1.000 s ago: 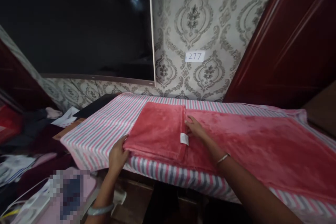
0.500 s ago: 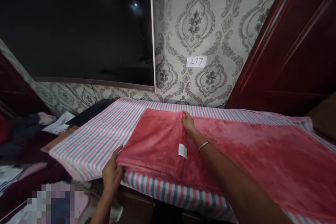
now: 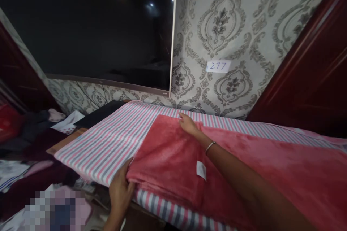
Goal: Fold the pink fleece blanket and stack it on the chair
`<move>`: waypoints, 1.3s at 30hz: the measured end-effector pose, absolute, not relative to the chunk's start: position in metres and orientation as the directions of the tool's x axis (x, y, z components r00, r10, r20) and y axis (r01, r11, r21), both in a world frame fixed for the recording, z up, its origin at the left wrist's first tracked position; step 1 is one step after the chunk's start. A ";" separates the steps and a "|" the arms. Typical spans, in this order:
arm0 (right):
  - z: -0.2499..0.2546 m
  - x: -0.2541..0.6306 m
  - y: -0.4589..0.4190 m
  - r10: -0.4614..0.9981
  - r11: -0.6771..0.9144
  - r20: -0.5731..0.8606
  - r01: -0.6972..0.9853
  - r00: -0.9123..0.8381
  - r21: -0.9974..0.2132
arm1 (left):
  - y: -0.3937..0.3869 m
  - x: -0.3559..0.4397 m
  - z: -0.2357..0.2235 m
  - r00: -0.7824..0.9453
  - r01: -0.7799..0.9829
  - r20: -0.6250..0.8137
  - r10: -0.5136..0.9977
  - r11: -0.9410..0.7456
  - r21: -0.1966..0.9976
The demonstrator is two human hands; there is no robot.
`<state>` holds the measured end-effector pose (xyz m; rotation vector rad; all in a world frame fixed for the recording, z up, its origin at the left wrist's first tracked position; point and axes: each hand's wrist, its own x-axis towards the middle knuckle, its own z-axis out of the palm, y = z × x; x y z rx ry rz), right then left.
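Note:
A red plush blanket (image 3: 168, 151) lies on a striped cloth, its left end folded over into a layered rectangle. A white label (image 3: 201, 170) sticks out near the fold's right edge. At the blanket's near left corner is my left hand (image 3: 121, 187), thumb and fingers closed around the layered edge. My right hand (image 3: 188, 124), with a bracelet (image 3: 210, 148) on the wrist, lies on the far edge of the folded part. Its index finger stretches to the left; the other fingers are partly hidden behind the hand.
The pink, grey and white striped cloth (image 3: 108, 144) covers the table. A large dark television (image 3: 94, 32) hangs above its left side. A paper marked 277 (image 3: 218, 66) is on the patterned wall. Clothes (image 3: 35, 144) are heaped at left, and a dark red wooden panel (image 3: 303, 65) stands at right.
My right hand has let go of the fold's far right corner and moved left along the far edge. My left hand stays at the near left corner. The view has shifted left.

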<state>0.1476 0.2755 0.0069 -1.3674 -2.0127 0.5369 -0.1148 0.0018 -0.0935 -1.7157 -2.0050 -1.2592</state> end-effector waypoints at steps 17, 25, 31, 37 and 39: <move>0.002 0.038 0.346 0.947 0.256 0.047 0.656 -0.319 -0.710 | -0.011 -0.122 -0.103 -0.301 0.863 0.657 0.691 -0.097 0.497; -0.005 0.031 0.335 0.925 0.359 0.149 0.682 -0.349 -0.637 | -0.022 -0.124 -0.089 -0.306 0.817 0.616 0.726 -0.133 0.562; 0.013 0.076 0.293 0.866 0.489 0.214 0.676 -0.452 -0.551 | -0.029 -0.130 -0.031 -0.222 0.841 0.584 0.781 -0.150 0.520; 0.004 0.145 0.239 0.902 0.423 0.197 0.874 -0.383 -0.239 | 0.021 -0.066 -0.009 0.151 0.928 0.587 0.795 -0.319 0.194; -0.004 0.167 0.234 0.941 0.324 0.155 0.930 -0.300 -0.171 | 0.032 -0.049 -0.020 0.159 0.956 0.479 0.863 -0.256 0.143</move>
